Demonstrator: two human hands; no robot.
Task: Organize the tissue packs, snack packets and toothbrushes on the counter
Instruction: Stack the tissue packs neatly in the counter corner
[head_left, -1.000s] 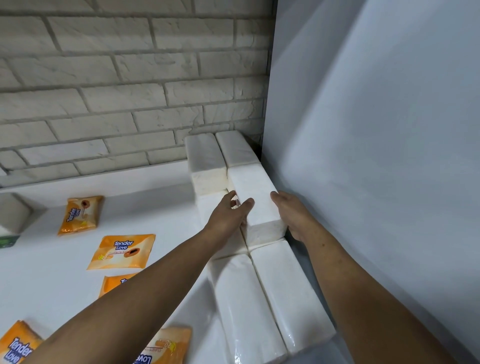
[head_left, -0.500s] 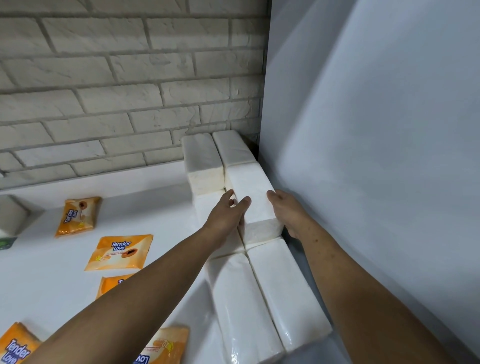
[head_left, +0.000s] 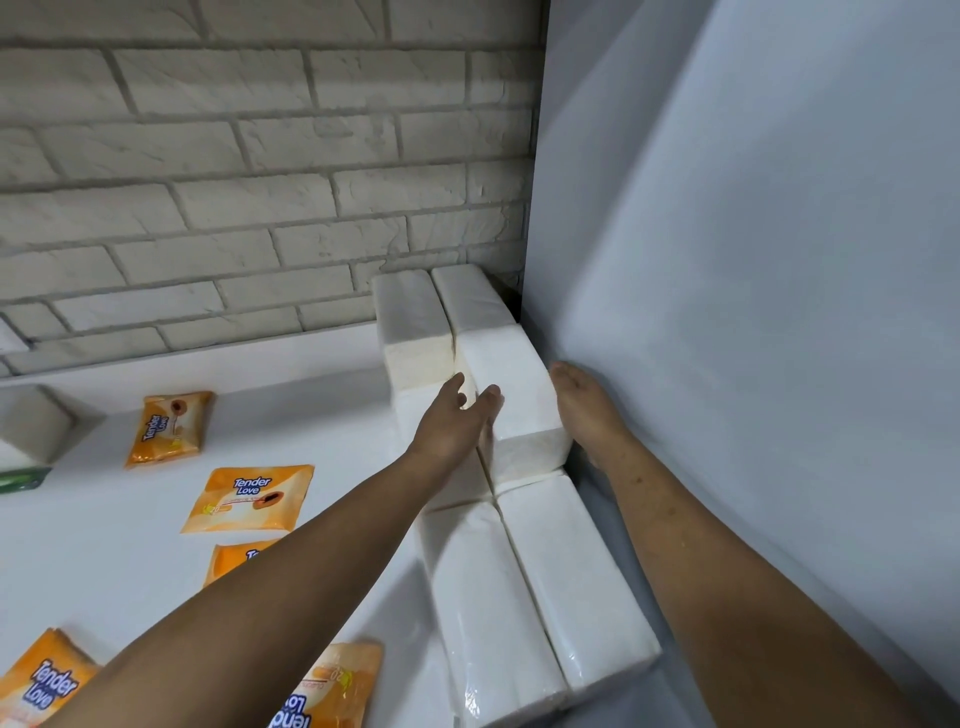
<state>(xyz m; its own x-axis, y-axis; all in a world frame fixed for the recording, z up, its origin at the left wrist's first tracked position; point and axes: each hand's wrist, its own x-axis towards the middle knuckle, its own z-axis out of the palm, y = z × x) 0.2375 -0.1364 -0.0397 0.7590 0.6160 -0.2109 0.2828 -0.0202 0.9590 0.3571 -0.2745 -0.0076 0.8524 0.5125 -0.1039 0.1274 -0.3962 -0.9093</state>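
Note:
White tissue packs lie in two rows along the grey wall on the right. One upper tissue pack (head_left: 511, 384) sits on top of the row in the middle. My left hand (head_left: 454, 423) presses against its left side with fingers nearly straight. Between the pack and the wall, my right hand (head_left: 582, 410) lies flat along its right side. Two stacked pairs (head_left: 415, 317) stand behind it at the brick wall, and two long packs (head_left: 566, 571) lie in front. Several orange Tender Love snack packets (head_left: 249, 499) are scattered on the white counter (head_left: 104, 545) to the left. No toothbrushes are in view.
Another pale tissue pack (head_left: 31, 423) sits at the far left edge with a green item (head_left: 21, 480) under it. A brick wall (head_left: 234, 182) closes the back and a smooth grey panel (head_left: 753, 312) closes the right side.
Both hands stay on the sides of the upper tissue pack. My right hand has slid slightly farther along it toward the brick wall.

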